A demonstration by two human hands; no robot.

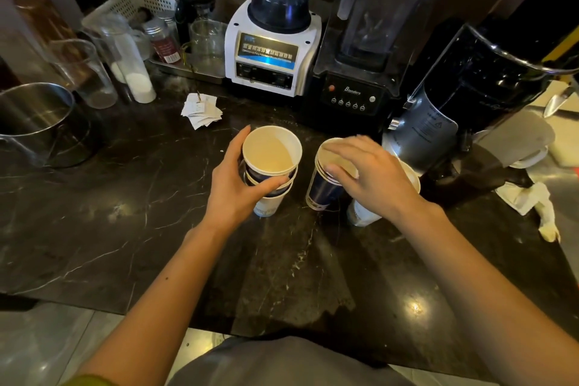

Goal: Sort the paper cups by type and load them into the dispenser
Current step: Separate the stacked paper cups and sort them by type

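Upright stack: nested cups point(272, 166), mouth up, gripped by left hand point(233, 185) on bench point(125, 213).
Beside it: navy cups point(324, 188), tilted, right hand point(372, 175) spread flat over the rim.
Behind: white blender point(272, 50); black one point(354, 94) reads "Blenders".

Dark veined marble counter point(125, 213) under glare, grey tiled floor point(47, 348) below

A dark, glossy marble counter with pale veins point(131, 197) carries a steel pot point(40, 125), clear plastic tumblers point(84, 72), a scatter of white paper slips point(202, 110), a white-based blender point(272, 50), a black blender point(360, 72), nested blue-and-white paper cups point(272, 172) and a crumpled white cloth point(532, 200).
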